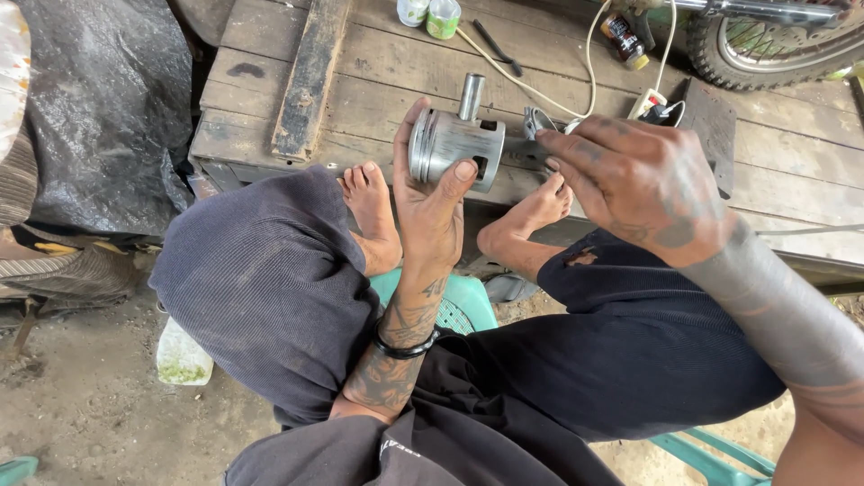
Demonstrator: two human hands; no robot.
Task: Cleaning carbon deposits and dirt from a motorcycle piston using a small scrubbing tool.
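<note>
My left hand [430, 193] holds up a silver metal piston [454, 144], fingers behind it and thumb on its front. A steel pin [470, 95] sticks up out of the piston's top side. My right hand [634, 180] is just right of the piston, its fingertips pinched on a small metal piece [538, 120] beside the piston; I cannot make out what the piece is. Both forearms are tattooed, and a black band circles my left wrist. I sit on a green plastic chair [463, 306] with my bare feet against the platform edge.
A worn wooden plank platform [360, 90] lies ahead. On it are two small tins [429, 14], a dark bottle [624, 40], a black tool [495, 47], a white cable [540, 90] and a plug block [655, 108]. A motorcycle wheel [774, 45] stands top right. Black plastic sheeting [108, 108] lies left.
</note>
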